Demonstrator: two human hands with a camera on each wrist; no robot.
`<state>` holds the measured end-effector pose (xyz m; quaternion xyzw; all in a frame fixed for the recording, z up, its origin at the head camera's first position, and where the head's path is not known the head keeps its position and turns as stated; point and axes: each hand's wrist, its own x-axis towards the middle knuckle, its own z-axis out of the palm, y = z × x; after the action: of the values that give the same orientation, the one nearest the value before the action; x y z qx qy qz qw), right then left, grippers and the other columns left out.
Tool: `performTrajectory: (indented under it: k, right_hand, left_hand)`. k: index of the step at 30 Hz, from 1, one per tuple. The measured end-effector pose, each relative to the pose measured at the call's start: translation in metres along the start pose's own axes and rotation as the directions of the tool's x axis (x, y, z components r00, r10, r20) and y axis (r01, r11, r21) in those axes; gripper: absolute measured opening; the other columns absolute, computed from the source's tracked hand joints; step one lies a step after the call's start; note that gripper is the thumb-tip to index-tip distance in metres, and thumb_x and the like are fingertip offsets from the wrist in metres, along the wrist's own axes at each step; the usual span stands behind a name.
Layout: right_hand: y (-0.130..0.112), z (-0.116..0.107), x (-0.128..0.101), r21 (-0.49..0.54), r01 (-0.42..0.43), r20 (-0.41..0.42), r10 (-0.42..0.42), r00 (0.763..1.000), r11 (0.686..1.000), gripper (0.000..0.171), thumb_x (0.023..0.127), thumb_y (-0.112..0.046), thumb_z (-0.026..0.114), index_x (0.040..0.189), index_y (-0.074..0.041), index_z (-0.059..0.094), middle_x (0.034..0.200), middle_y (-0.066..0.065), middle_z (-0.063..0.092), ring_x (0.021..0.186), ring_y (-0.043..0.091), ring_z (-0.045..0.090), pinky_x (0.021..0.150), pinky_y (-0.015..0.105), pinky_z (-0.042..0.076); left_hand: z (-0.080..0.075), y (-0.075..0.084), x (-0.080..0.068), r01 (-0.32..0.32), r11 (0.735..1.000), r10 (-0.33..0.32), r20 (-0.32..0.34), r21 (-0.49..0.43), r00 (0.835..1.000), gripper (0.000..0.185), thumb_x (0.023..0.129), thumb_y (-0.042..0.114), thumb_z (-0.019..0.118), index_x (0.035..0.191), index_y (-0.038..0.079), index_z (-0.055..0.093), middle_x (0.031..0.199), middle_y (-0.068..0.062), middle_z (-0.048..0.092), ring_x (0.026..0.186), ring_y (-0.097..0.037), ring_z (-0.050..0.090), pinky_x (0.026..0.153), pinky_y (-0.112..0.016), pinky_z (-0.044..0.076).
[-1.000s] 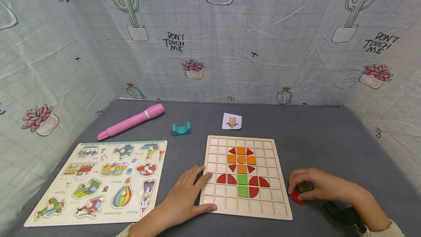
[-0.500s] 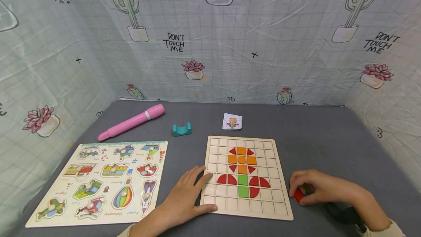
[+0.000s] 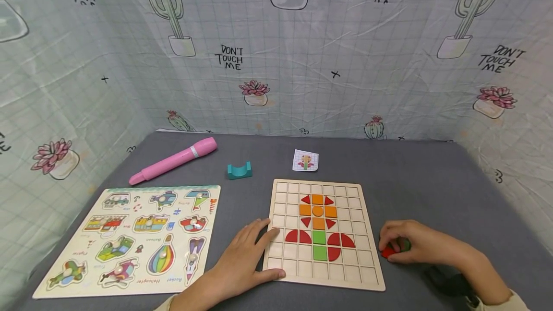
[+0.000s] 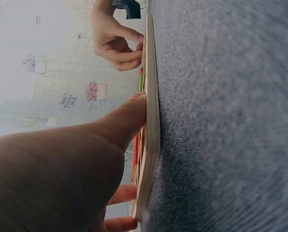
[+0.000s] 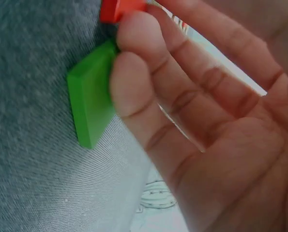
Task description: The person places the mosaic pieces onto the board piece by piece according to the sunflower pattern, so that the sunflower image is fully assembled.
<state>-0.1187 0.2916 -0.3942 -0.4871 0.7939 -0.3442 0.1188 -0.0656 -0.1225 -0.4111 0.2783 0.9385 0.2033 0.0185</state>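
My left hand (image 3: 244,260) rests against the left side of a wooden grid board (image 3: 287,266), its fingers fairly straight and its thumb at the near edge. Orange, green and red tiles on the board form a flower. Right of the board, my right hand (image 3: 427,244) has its fingers curled down at the table, holding a small red tile (image 3: 389,251) whose shape is mostly hidden. In the right wrist view, a green square tile (image 5: 98,96) touches the fingertips, and part of the red tile (image 5: 122,7) shows beside another finger.
A picture puzzle board (image 3: 142,277) lies on the left. Behind it are a large pink pen (image 3: 173,161) and a teal arch block (image 3: 239,171). A small pattern card (image 3: 305,161) lies beyond the grid board. Patterned cloth (image 3: 298,71) walls the table.
My right fingers have shifted slightly around the red tile, which has moved a little away from the near edge. My left hand and the tiles on the board stay put.
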Motion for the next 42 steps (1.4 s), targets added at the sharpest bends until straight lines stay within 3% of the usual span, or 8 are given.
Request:
performTrajectory:
  k: [7,13,20,26,32,42]
  right_hand:
    - [-0.007,0.000,0.005,0.012,-0.031,-0.037,0.032,0.999,0.999,0.016,0.087,-0.008,0.073,0.100,-0.016,0.068,0.092,-0.003,0.060,0.068,-0.002,0.052,0.056,0.018,0.048]
    - [-0.016,0.003,0.020,-0.023,0.026,-0.067,-0.027,0.997,0.999,0.019,0.088,-0.009,0.072,0.105,-0.018,0.068,0.096,-0.005,0.060,0.073,0.000,0.053,0.060,0.018,0.050]
    - [-0.023,0.011,0.047,-0.023,0.003,0.001,-0.003,1.000,1.000,0.013,0.090,-0.016,0.071,0.103,-0.017,0.069,0.095,-0.004,0.059,0.074,0.004,0.053,0.062,0.018,0.049]
    - [-0.032,0.017,0.067,-0.017,-0.045,0.068,0.046,0.997,0.999,0.011,0.092,-0.022,0.069,0.102,-0.018,0.070,0.097,-0.007,0.060,0.078,0.002,0.052,0.065,0.017,0.049]
    - [-0.040,0.025,0.087,0.002,-0.038,0.114,0.037,0.993,0.999,0.008,0.093,-0.020,0.068,0.100,-0.016,0.070,0.092,-0.008,0.059,0.076,0.000,0.051,0.064,0.016,0.048]
    - [-0.055,0.042,0.116,-0.116,-0.120,0.048,0.126,0.991,0.986,0.018,0.091,-0.022,0.071,0.108,-0.017,0.068,0.084,-0.011,0.055,0.066,0.000,0.046,0.060,0.015,0.042]
  left_hand:
    - [0.000,0.001,0.000,0.006,1.000,-0.005,0.004,-0.011,1.000,0.080,0.085,0.066,0.060,0.144,0.015,0.046,0.153,-0.011,0.034,0.141,-0.034,0.032,0.114,-0.054,0.028]
    - [-0.001,0.000,0.000,-0.006,1.000,0.005,-0.009,-0.026,1.000,0.079,0.085,0.066,0.060,0.143,0.014,0.047,0.151,-0.012,0.036,0.140,-0.037,0.033,0.112,-0.055,0.029]
    - [-0.001,-0.001,0.001,0.012,1.000,-0.012,0.014,-0.029,1.000,0.080,0.084,0.064,0.062,0.145,0.015,0.045,0.153,-0.011,0.034,0.142,-0.035,0.031,0.114,-0.055,0.027]
    - [0.000,-0.001,0.001,-0.008,1.000,0.008,-0.011,-0.012,1.000,0.079,0.085,0.065,0.061,0.144,0.014,0.046,0.152,-0.012,0.036,0.140,-0.036,0.032,0.113,-0.055,0.029]
    - [0.000,-0.001,0.001,-0.023,1.000,0.023,-0.030,-0.004,0.999,0.078,0.086,0.064,0.060,0.143,0.013,0.047,0.150,-0.013,0.037,0.139,-0.037,0.034,0.112,-0.055,0.030]
    - [0.000,-0.002,0.001,-0.001,1.000,0.001,-0.005,0.005,1.000,0.079,0.085,0.064,0.061,0.144,0.014,0.046,0.152,-0.012,0.035,0.141,-0.035,0.032,0.114,-0.054,0.027]
